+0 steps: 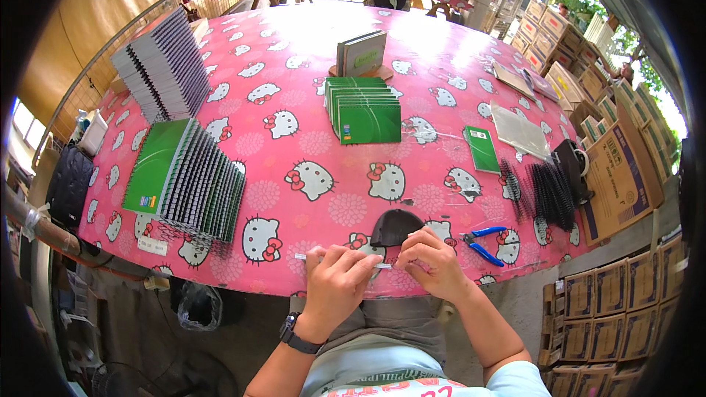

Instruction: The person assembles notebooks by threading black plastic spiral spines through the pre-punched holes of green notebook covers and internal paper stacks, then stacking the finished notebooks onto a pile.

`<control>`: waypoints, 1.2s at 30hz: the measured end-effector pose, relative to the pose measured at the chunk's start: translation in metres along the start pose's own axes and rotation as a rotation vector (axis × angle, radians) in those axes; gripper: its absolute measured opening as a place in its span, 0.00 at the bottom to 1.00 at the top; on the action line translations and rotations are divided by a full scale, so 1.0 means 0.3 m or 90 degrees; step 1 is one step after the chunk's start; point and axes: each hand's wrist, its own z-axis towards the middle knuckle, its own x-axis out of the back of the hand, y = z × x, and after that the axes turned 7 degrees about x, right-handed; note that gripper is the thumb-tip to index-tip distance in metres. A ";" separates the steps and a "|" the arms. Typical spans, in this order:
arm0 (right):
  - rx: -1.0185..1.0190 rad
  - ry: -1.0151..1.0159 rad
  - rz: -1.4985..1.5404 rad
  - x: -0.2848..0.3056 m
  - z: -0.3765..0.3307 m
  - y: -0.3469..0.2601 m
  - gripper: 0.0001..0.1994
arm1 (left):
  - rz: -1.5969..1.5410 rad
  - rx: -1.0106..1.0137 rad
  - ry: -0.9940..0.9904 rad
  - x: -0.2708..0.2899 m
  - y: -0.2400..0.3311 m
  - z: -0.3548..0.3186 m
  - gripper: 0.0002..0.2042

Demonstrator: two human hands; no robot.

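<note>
Both hands at the near table edge, pinched shut on one thin white strip [346,260]: left hand [337,279] closed over its left half, right hand [434,265] gripping its right end between thumb and fingertips. Strip held level, just above the pink cartoon-cat tablecloth [294,213], a short length jutting out left of the left hand. Likely risk: a slender strip bending or slipping from so narrow a pinch, and dropping off the table edge into the lap. Just beyond the knuckles, a dark rounded object [393,226], kind not clear, close enough to catch the strip. Right of the right hand, blue-handled pliers [482,244]; further right, a heap of black spiral bindings [548,191]. Ahead of the hands, a fanned stack of green notebooks [364,109]; ahead and left, two rows of bound notebooks [193,184] overlapping like tiles. Cardboard cartons [618,169] well off to the right.
</note>
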 end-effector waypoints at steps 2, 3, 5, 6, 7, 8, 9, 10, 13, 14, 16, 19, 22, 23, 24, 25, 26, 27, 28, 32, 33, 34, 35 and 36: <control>-0.003 -0.007 -0.006 0.003 0.001 -0.002 0.11 | -0.004 -0.001 -0.001 -0.001 -0.002 -0.002 0.10; -0.002 -0.007 -0.011 0.002 0.003 -0.003 0.11 | -0.007 0.001 -0.002 0.001 -0.001 -0.002 0.10; -0.003 -0.016 -0.004 0.006 0.003 -0.005 0.11 | -0.011 0.004 -0.002 0.001 -0.001 -0.003 0.10; -0.004 -0.026 0.009 0.009 0.002 -0.006 0.12 | -0.012 0.006 0.000 0.000 -0.002 -0.004 0.10; -0.006 -0.036 0.021 0.011 -0.001 -0.006 0.12 | -0.013 0.007 0.001 -0.001 -0.001 -0.005 0.10; -0.024 -0.035 0.036 0.010 -0.002 -0.006 0.13 | -0.011 0.009 0.003 0.001 0.000 -0.004 0.10; -0.042 -0.034 0.051 0.008 -0.004 -0.006 0.13 | -0.009 0.011 0.004 0.002 0.002 -0.003 0.10; -0.061 -0.032 0.065 0.007 -0.006 -0.006 0.13 | -0.007 0.013 0.006 0.002 0.003 -0.003 0.10; 0.020 -0.054 0.018 0.019 -0.008 0.002 0.18 | -0.016 0.012 -0.006 0.005 0.002 0.000 0.11; -0.045 -0.072 0.040 0.021 -0.010 -0.004 0.19 | -0.018 0.013 -0.006 0.005 0.003 -0.001 0.11; -0.176 -0.106 0.083 0.029 -0.012 -0.033 0.21 | -0.022 0.015 -0.006 0.003 0.009 -0.003 0.11; -0.154 -0.094 -0.032 0.024 0.021 -0.077 0.24 | -0.061 0.026 -0.028 0.018 0.058 0.018 0.14; -0.207 -0.176 0.121 0.052 0.024 -0.047 0.24 | 0.027 -0.061 -0.084 -0.006 0.027 0.006 0.14; -0.199 -0.154 0.095 0.067 0.031 -0.011 0.24 | 0.036 -0.058 -0.096 -0.007 0.024 0.006 0.14; -0.190 -0.132 0.072 0.079 0.042 0.052 0.23 | 0.045 -0.055 -0.109 -0.008 0.022 0.004 0.13; -0.184 -0.108 0.048 0.087 0.053 0.103 0.23 | 0.053 -0.054 -0.124 -0.005 0.028 0.003 0.13; -0.100 -0.100 -0.036 0.074 0.073 0.147 0.21 | 0.021 -0.040 -0.103 0.000 0.039 0.007 0.11; -0.018 -0.091 -0.124 0.057 0.099 0.184 0.19 | -0.014 -0.029 -0.082 0.005 0.056 0.018 0.10; 0.064 -0.081 -0.212 0.049 0.107 0.207 0.17 | -0.050 -0.018 -0.061 0.008 0.068 0.027 0.09; -0.113 -0.047 -0.069 0.061 0.091 0.264 0.10 | 0.037 -0.075 -0.081 -0.006 0.029 0.021 0.09; -0.195 -0.037 -0.122 0.074 0.079 0.264 0.11 | 0.041 -0.061 -0.084 -0.008 0.022 0.013 0.09; -0.277 -0.026 -0.177 0.092 0.065 0.249 0.12 | 0.045 -0.049 -0.088 -0.010 0.016 0.008 0.09; -0.360 -0.012 -0.238 0.111 0.055 0.226 0.13 | 0.022 -0.038 -0.072 -0.007 0.020 0.008 0.09; -0.408 -0.043 -0.251 0.126 0.051 0.197 0.15 | -0.001 -0.032 -0.059 -0.001 0.027 0.014 0.10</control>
